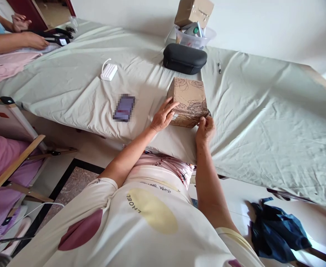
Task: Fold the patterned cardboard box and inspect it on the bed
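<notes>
A brown cardboard box point(189, 94) covered in dark scribbled curls sits near the front edge of the cloth-covered table. My left hand point(163, 116) rests against its left side and front edge, fingers stretched out and apart. At the box's front right corner, my right hand point(205, 129) is closed in a pinch, thumb against the fingers. A small dark bit shows just above those fingertips by the corner; what it is and what the pinch holds, I cannot make out. Behind the box lies a black zipped hard case point(184, 58).
A phone-like object point(124, 107), blurred out, and a white power bank point(108, 72) with a loop lie leftward. A clear plastic bin point(192, 40) carrying another carton point(193, 13) stands at the wall. A small black pen-like item point(219, 68) lies right. Another person's hands point(35, 40) are far left.
</notes>
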`<state>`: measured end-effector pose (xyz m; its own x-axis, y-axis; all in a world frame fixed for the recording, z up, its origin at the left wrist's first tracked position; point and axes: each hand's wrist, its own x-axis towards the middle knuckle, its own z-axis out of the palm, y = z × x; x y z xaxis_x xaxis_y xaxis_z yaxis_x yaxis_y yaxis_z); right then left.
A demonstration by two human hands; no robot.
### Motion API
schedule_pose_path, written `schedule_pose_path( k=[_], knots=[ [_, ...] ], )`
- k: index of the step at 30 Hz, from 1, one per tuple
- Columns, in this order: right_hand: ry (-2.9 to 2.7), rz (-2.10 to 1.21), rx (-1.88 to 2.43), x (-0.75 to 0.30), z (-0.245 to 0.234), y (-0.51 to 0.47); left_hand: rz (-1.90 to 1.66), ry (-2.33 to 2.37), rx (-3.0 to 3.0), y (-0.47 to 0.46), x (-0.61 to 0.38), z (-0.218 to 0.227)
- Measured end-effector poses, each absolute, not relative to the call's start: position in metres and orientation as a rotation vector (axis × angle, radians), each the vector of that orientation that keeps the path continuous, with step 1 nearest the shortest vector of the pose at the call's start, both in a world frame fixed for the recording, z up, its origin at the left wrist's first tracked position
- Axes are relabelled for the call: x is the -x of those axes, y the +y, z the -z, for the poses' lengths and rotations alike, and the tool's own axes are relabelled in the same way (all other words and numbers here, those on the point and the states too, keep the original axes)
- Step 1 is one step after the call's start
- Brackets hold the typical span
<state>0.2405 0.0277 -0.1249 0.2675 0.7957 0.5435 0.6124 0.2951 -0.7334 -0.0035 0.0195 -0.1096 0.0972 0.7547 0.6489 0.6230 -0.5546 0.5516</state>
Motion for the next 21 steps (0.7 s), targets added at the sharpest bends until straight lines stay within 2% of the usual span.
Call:
schedule_pose_path(
  k=[8, 17, 21],
  knots=[
    [-1.572, -0.279, 1.471, -0.236, 0.123, 0.025, -1.363, 1.487, -2.091, 0.033, 0.003, 0.13],
    [-1.678, -0.18, 1.537, -0.231, 0.134, 0.026, -1.091, 1.808, -2.173, 0.016, -0.001, 0.121],
    [-1.68, -0.139, 1.524, -0.225, 0.131, 0.021, -1.121, 1.791, -2.151, 0.016, -0.003, 0.12]
  ],
)
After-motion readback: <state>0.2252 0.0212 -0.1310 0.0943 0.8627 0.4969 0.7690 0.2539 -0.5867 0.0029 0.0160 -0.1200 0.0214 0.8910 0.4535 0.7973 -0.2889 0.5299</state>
